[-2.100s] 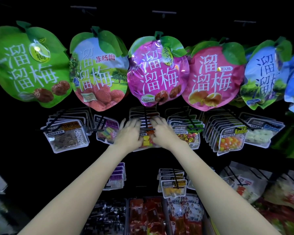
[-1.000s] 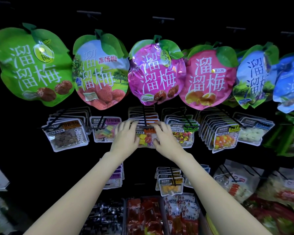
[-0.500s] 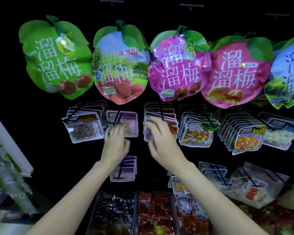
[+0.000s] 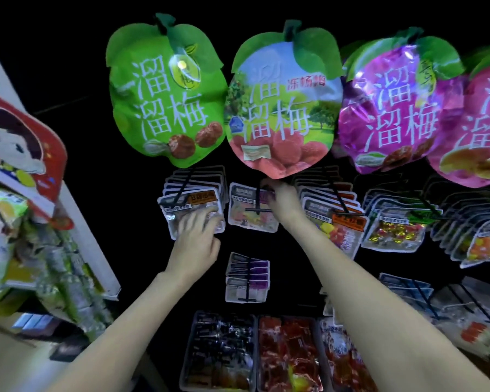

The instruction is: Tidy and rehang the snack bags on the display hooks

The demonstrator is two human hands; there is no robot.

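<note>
Clear plastic snack pouches hang in rows on black hooks across mid-frame. The left hand (image 4: 194, 239) lies with spread, relaxed fingers on the front brown-snack pouch (image 4: 193, 215); the right hand (image 4: 280, 198) pinches the header of the pastel-candy pouch (image 4: 252, 212) at its hook (image 4: 256, 199). Both pouches look light, limp and slick, so the stiffer header by the hole seems the best hold.

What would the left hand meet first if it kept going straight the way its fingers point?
The left hand points up toward the front clear bag with the orange label, and its fingertips already seem to lie on it. Pushing on would likely press that bag against the stack behind; depth is unclear.
</note>
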